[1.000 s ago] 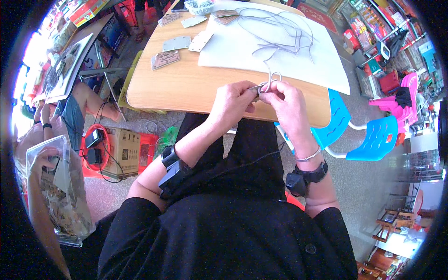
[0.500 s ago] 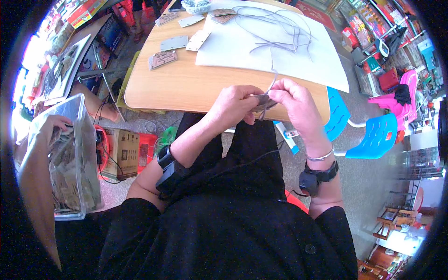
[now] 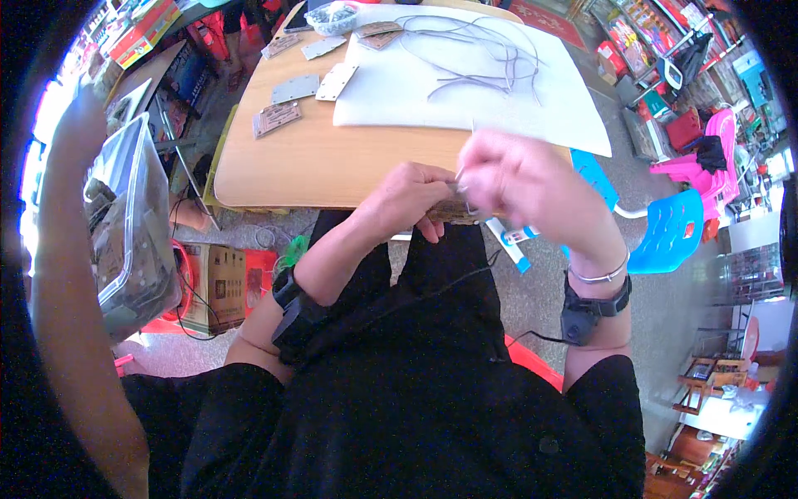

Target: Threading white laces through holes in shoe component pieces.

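Note:
Just off the table's near edge, my left hand [image 3: 409, 198] is closed on a small brownish plate [image 3: 453, 213], mostly hidden by the fingers. A thin grey cord [image 3: 460, 176] shows at the plate between my two hands. My right hand [image 3: 524, 183] is right beside it, smeared by motion, so its fingers cannot be read. Several flat plates with holes lie at the table's left, among them a grey plate [image 3: 295, 89], a white plate [image 3: 337, 81] and a brown printed plate [image 3: 278, 119]. Long loose grey cords [image 3: 499, 71] lie tangled on the white sheet [image 3: 399, 108].
The wooden table [image 3: 291, 175] is in front of me, with a bowl of small items [image 3: 332, 17] at its far edge. At left, a co-worker's arm [image 3: 75, 299] passes a clear plastic tub [image 3: 137, 208] of flat pieces. A cardboard box [image 3: 216, 287] and blue chair [image 3: 667, 234] flank my legs.
My right hand has turned and shifted slightly right, away from the left hand, and is now blurred. The co-worker's hand has risen out of the tub, which appears tilted.

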{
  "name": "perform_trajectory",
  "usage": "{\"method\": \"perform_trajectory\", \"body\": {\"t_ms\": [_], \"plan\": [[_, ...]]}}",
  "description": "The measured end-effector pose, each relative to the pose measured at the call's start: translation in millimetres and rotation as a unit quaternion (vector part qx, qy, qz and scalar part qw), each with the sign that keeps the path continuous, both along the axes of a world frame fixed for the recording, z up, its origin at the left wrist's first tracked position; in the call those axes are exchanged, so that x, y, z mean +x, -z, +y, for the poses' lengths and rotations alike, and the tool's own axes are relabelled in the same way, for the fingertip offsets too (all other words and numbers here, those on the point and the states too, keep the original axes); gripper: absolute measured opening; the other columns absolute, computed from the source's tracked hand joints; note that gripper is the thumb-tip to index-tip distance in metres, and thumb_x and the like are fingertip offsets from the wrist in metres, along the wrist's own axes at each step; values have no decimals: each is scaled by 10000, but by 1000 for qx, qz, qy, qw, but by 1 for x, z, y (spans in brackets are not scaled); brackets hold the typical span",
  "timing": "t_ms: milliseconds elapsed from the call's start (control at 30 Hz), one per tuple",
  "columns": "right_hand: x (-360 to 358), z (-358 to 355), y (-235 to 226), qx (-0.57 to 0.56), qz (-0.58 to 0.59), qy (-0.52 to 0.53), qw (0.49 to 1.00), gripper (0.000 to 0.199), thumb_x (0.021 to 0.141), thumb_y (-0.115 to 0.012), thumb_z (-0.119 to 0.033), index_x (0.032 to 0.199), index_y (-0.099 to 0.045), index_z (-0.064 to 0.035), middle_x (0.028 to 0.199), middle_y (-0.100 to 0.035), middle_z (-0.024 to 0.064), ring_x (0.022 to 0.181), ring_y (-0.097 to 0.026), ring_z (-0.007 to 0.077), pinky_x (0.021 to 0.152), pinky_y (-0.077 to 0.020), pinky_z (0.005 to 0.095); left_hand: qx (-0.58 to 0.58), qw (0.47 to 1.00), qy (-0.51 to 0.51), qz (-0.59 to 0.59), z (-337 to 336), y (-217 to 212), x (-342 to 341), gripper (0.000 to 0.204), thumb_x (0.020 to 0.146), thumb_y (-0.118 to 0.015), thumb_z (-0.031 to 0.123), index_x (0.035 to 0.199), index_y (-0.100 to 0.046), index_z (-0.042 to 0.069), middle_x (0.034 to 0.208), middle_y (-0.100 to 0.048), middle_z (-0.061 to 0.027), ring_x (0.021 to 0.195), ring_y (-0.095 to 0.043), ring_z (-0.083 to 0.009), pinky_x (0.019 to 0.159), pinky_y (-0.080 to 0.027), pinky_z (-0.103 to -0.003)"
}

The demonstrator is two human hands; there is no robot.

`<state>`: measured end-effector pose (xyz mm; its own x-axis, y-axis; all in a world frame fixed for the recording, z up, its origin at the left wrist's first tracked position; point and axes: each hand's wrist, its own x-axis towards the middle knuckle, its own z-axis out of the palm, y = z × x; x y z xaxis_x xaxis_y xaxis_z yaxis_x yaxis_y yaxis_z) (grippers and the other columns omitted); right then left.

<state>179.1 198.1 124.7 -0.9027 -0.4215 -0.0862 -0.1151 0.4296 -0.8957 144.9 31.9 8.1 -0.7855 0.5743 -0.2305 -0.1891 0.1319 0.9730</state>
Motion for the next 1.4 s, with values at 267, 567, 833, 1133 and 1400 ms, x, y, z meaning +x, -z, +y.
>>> {"method": "perform_trajectory", "body": {"t_ms": [267,567,833,1133,1400], "plan": [[-60,24,2,-491,171,104,848,179,906,-528,-176,929,-565,-2,812,-613,76,646,-623,136,590,-502,267,-28,997,63,41,22,-16,26,282,892,-444,89,1087,-624,-8,691,-603,-61,554,-583,-111,507,-514,-251],[-12,60,77,-54,61,278,957,241,883,-589,-176,1043,-549,-1,920,-589,44,765,-576,105,742,-471,253,40,995,38,-87,5,3,19,278,916,-484,150,1119,-621,18,851,-642,-94,603,-611,-124,559,-542,-238],[35,49,131,-166,12,254,953,206,799,-683,-156,917,-596,-11,757,-612,14,705,-559,101,664,-457,244,65,995,-19,-74,24,15,15,322,934,-445,150,1173,-558,-35,965,-653,-96,791,-642,-173,715,-534,-287],[42,51,135,-97,96,226,965,159,782,-668,-105,906,-616,-19,691,-620,72,599,-522,108,568,-431,276,-49,993,-14,109,33,2,13,263,907,-535,173,1035,-639,-32,917,-657,-56,842,-607,-122,823,-469,-258],[45,44,132,-38,180,177,967,232,785,-675,-105,748,-463,-19,630,-504,125,556,-487,247,533,-389,346,1,985,-153,84,46,14,-11,212,907,-554,199,860,-636,10,725,-618,-27,685,-583,-104,681,-469,-237]]}}
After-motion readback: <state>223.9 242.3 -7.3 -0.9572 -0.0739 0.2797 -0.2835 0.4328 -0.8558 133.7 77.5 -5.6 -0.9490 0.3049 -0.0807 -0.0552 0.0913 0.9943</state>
